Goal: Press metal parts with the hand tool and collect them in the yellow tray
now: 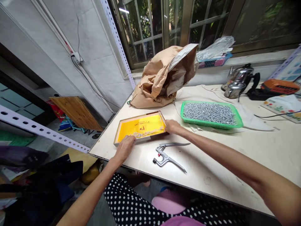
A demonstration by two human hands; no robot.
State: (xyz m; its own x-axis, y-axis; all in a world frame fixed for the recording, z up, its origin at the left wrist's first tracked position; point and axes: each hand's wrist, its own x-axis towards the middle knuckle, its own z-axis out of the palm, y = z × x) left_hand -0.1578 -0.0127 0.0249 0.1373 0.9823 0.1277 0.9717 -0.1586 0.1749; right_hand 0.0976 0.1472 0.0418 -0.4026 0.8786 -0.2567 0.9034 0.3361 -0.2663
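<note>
A shallow box [128,127] with a yellow printed inside lies near the table's front left edge. Small whitish pieces, too small to name, are gathered along its near side. My left hand [124,148] grips the near wall, fingers curled over the rim. At the right-hand end, my right hand [173,126] is closed on the box's corner; its fingertips are partly hidden. Just in front of the box rest grey snap-fastener pliers [166,158], their handles spread, touched by neither hand.
A green plastic basket [238,121] full of small silvery metal pieces stands right of the box. Behind are a crumpled brown paper sack [152,84], a metal kettle [244,75] and an orange-black tool [279,86]. A white perforated post [47,130] stands left of the table.
</note>
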